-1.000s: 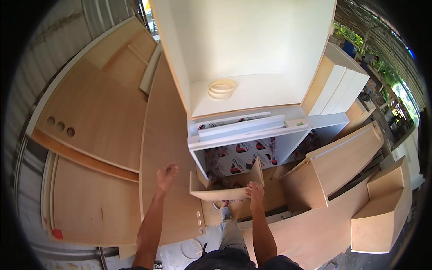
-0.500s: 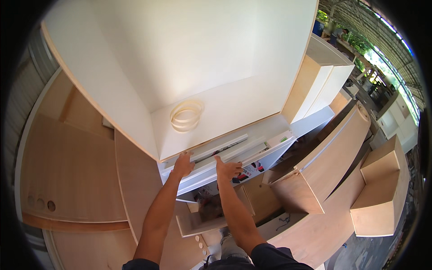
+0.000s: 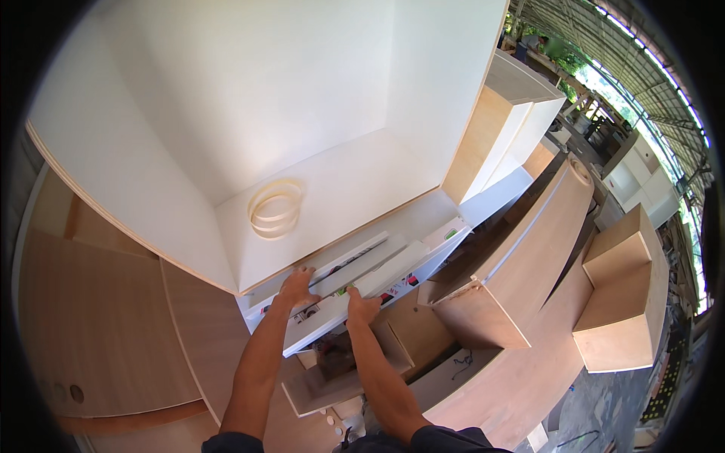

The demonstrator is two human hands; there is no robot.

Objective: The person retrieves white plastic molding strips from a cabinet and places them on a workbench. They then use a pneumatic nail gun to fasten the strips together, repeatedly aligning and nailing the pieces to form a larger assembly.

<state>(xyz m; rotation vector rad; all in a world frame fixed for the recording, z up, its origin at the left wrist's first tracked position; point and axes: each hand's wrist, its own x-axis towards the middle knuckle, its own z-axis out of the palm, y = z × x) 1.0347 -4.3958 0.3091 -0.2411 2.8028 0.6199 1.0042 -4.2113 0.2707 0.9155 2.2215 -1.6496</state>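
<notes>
Below the front edge of the big white cabinet (image 3: 332, 181), long narrow white boards and cartons lie side by side on a white ledge. My left hand (image 3: 297, 288) rests over the inner white strip (image 3: 351, 257), its thumb and fingers apart. My right hand (image 3: 365, 305) has its thumb on top of the outer long white carton (image 3: 325, 321), fingers curled over its near side. That carton bears dark and red printing and pokes out past the ledge at its left end. A green label (image 3: 451, 233) shows near the row's far right end.
Coiled pale edging strip (image 3: 275, 209) lies on the cabinet floor. Brown wooden panels (image 3: 98, 302) lean at left. Open wooden boxes (image 3: 483, 317) and a rolled sheet (image 3: 580, 171) stand to the right. Another person (image 3: 538, 44) is far off at upper right.
The view has swung to the right. My hands have come down onto the white strips, and the outer carton's left end now sticks out further toward me.
</notes>
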